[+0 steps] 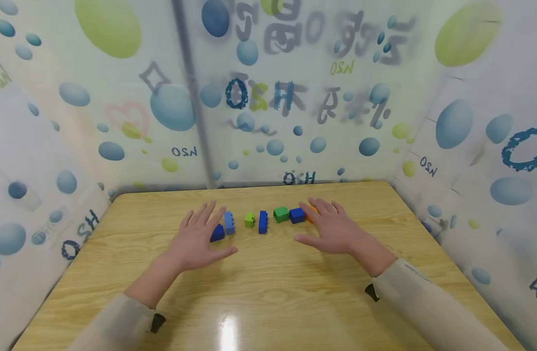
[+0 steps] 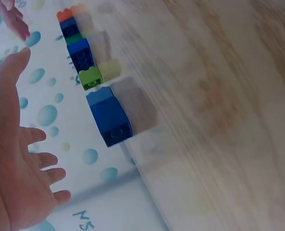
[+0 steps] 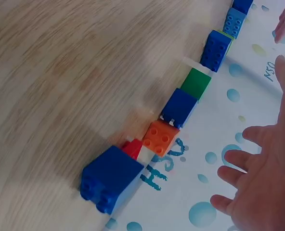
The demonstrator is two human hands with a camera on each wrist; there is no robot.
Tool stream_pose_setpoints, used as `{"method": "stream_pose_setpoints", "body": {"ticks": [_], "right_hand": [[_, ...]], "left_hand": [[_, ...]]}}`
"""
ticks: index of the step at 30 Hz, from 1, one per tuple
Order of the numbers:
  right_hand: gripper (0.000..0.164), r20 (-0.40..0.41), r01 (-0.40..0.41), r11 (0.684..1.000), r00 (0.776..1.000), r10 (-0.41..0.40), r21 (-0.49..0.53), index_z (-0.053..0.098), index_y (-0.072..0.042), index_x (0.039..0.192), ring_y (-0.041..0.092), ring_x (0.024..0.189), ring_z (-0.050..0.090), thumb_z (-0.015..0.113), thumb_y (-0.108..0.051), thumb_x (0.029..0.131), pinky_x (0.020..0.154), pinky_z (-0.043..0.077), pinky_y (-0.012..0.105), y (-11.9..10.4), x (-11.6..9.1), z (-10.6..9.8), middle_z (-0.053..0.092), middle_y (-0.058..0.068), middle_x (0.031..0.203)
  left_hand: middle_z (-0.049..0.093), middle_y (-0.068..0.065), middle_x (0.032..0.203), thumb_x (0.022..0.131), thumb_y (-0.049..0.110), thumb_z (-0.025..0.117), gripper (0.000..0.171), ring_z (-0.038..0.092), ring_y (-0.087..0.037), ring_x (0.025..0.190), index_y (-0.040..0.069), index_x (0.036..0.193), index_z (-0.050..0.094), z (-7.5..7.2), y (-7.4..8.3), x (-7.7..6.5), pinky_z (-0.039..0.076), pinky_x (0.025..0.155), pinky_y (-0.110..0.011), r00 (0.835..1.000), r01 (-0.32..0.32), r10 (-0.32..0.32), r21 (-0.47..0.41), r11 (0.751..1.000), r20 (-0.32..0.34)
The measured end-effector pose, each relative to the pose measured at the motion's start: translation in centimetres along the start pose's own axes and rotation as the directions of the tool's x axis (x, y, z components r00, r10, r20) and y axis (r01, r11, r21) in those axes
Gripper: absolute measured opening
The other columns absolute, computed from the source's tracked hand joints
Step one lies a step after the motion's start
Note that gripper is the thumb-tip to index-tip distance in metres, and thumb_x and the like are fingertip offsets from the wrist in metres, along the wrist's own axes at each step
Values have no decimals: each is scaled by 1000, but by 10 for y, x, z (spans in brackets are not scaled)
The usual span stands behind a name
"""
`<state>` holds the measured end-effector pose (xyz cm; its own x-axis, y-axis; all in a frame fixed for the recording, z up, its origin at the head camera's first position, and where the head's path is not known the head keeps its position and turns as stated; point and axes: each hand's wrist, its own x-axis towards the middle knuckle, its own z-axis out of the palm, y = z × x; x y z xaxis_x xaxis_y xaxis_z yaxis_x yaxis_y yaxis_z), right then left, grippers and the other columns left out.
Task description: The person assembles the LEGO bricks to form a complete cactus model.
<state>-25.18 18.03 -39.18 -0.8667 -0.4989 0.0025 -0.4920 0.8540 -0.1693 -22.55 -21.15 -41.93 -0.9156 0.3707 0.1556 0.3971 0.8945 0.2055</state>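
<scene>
Both hands hold nothing, fingers straight and spread. My left hand is over the left end of a row of toy building bricks, nearest a dark blue brick and a light blue brick. In the middle are a lime green brick, a blue brick and a green brick. My right hand is by another blue brick and partly covers an orange brick. The right wrist view also shows a red brick and a blue brick, hidden in the head view.
The bricks stand on a wooden table, toward its far side. Behind and at both sides hang pale curtains printed with blue and green spots, close to the table's edges. A white patch shows beside the red brick.
</scene>
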Motion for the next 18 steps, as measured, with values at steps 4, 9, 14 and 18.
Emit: {"method": "stream_pose_setpoints", "body": {"ticks": [4,9,14,18], "right_hand": [[95,8,15,1000,1000,-16,15,29,-16,175,43,165,31,58,-73,104,134,21,70,-7,13,4,33,17,178],[81,12,61,996,998,-62,59,43,-12,168,42,160,40,62,-62,107,131,29,68,-21,36,12,46,17,170],[68,10,103,988,994,-105,113,53,-13,162,38,154,48,65,-54,109,131,35,62,-41,65,22,56,13,162],[60,-4,146,977,989,-147,158,59,-13,156,31,143,59,67,-49,109,127,46,52,-61,86,28,62,9,154]], "left_hand": [[33,-26,176,97,66,74,103,35,-52,160,9,172,33,-1,-12,1,30,127,-75,1000,22,-23,-50,999,-10],[49,-30,164,101,49,77,85,51,-54,148,3,166,44,-5,-28,3,47,117,-71,999,51,-49,-133,990,18],[56,-29,154,103,38,78,70,58,-50,140,0,157,55,-5,-39,5,52,113,-67,997,50,-36,-215,975,68],[60,-26,149,103,35,79,64,63,-47,133,-1,152,60,-3,-45,8,57,108,-63,996,41,-19,-242,969,92]]}}
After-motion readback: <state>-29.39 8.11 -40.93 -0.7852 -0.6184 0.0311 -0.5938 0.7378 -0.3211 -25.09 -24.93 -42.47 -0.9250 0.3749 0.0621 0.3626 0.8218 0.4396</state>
